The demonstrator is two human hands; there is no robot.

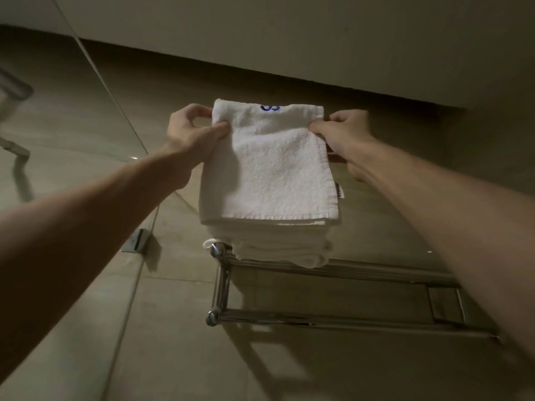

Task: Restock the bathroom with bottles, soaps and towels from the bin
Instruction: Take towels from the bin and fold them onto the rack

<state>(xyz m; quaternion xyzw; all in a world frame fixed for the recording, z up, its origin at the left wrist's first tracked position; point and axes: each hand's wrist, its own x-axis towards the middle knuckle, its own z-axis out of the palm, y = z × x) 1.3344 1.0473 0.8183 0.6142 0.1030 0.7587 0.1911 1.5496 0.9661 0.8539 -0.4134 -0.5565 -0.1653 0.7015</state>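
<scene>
A folded white towel with blue marking near its far edge lies on top of a stack of white towels. The stack rests on the left end of a chrome wall rack. My left hand pinches the top towel's far left corner between thumb and fingers. My right hand pinches its far right corner the same way. Both arms reach upward toward the rack.
The rack's right part is bare bars fixed to the tiled wall. A glass panel with a metal clamp stands to the left. The ceiling is close above.
</scene>
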